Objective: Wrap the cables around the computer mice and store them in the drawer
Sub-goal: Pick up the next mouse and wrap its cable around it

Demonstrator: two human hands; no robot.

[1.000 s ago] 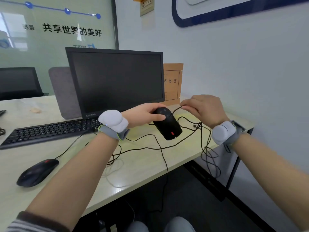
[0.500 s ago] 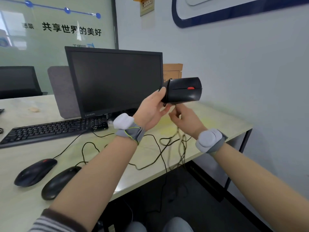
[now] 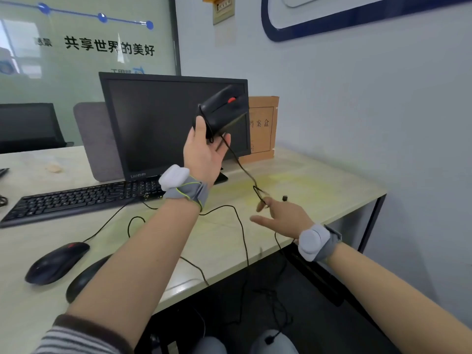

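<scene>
My left hand [image 3: 204,152] holds a black mouse [image 3: 222,109] with a red wheel up in front of the monitor, gripping its rear end. One turn of its black cable [image 3: 240,166] lies around the mouse, then runs down to my right hand [image 3: 281,217], which pinches it low over the desk. Two more black mice lie at the near left of the desk, one [image 3: 57,261] with a red wheel, the other [image 3: 85,278] partly hidden by my left forearm. No drawer is visible.
A black monitor [image 3: 153,123] and keyboard [image 3: 81,196] stand on the pale desk [image 3: 319,190]. A brown file box [image 3: 263,129] leans by the wall at the back right. Loose cables trail over the desk's front edge to the floor. A small plug [image 3: 285,198] lies by my right hand.
My left hand has lifted the mouse from the desk up in front of the monitor. My right hand has dropped down and right, drawing the cable taut. A second mouse has come into view at the near left.
</scene>
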